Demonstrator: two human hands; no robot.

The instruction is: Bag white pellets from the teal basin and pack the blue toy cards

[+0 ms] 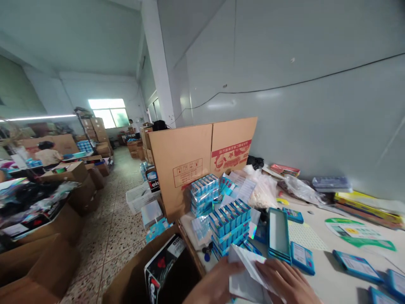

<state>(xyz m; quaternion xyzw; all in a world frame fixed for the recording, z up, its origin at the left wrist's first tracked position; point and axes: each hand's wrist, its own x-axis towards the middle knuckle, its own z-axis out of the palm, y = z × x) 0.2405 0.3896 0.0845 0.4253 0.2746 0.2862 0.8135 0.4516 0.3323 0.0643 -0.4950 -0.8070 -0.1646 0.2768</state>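
At the bottom edge of the view my left hand [215,285] and my right hand [289,283] both hold a folded white paper [245,274] between them. My left hand grips its left side with the thumb on top; my right hand's fingers lie over its right part. Just beyond the paper stand stacks of small blue boxes [230,226] and an open blue tin tray [278,234] on the white table [319,270]. Flat blue cases [302,257] lie to the right of the hands.
A large upright cardboard sheet [202,160] stands at the table's far left end. Plastic bags [262,190], printed cards and green cut-outs [357,232] lie along the wall. An open carton [164,270] sits at my left. Boxes line the terrazzo aisle [117,219]; a person [47,154] sits far left.
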